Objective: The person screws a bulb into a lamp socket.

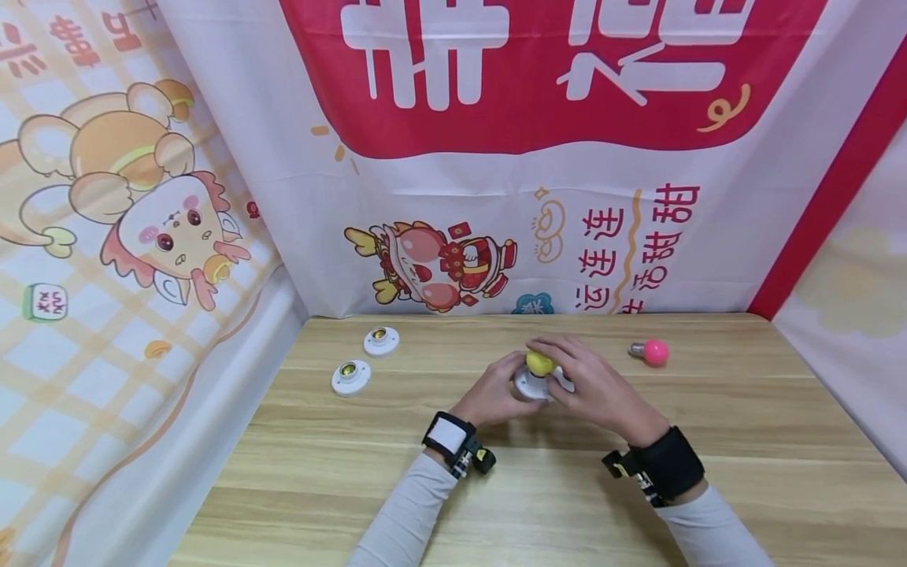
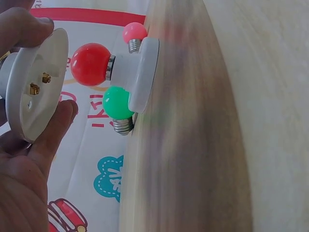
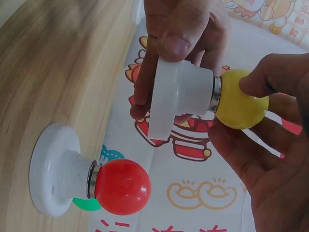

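My left hand (image 1: 496, 391) grips a white lamp socket (image 3: 186, 92) by the rim of its round base. It is lifted off the table, and its underside with brass screws faces the left wrist camera. A yellow bulb (image 3: 241, 99) sits in the socket's mouth, a strip of its metal cap showing at the joint. My right hand (image 1: 595, 386) holds the yellow bulb between thumb and fingers. Close by, a second white socket (image 3: 53, 169) stands on the table with a red bulb (image 3: 123, 187) in it; the right hand mostly hides it in the head view.
A green bulb (image 2: 117, 102) lies loose beside the red bulb's socket. Farther right on the table is a pink bulb (image 1: 655, 352). Two bare sockets, one nearer (image 1: 350, 378) and one farther (image 1: 381, 341), stand at the left. A printed cloth (image 1: 439, 189) hangs behind the table.
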Tool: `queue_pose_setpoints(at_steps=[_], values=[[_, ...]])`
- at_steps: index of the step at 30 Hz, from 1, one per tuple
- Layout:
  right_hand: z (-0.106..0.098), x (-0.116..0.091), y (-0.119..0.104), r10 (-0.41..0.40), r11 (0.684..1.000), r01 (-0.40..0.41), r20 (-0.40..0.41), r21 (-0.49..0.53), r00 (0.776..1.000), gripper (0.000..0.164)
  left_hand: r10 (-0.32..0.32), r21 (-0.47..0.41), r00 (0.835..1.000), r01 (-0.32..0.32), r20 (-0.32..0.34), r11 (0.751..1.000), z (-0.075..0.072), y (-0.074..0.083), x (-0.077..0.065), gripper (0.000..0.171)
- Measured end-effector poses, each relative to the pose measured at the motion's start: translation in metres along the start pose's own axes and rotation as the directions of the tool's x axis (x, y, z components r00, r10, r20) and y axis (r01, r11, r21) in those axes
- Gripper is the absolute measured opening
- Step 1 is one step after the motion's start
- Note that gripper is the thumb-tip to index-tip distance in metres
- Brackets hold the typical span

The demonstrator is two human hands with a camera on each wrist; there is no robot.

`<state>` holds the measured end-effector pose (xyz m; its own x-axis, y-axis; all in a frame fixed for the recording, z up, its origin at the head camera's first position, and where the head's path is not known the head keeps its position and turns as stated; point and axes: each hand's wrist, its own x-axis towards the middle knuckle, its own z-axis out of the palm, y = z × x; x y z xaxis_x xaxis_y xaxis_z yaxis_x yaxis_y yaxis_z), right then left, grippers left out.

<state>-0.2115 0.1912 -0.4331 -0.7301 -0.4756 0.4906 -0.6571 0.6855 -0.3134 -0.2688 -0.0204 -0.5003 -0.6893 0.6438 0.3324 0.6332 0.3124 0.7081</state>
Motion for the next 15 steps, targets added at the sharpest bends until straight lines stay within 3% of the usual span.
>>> queue_pose_setpoints(at_steps=[15], values=[[0.0024,-0.0002,0.0010,-0.003,0.999,-0.001,-0.072,-0.049,0.997,0.055,0.009,0.006,1.000,-0.009,-0.002,1.000,0.0013,0.0024,-0.0005,0.071]])
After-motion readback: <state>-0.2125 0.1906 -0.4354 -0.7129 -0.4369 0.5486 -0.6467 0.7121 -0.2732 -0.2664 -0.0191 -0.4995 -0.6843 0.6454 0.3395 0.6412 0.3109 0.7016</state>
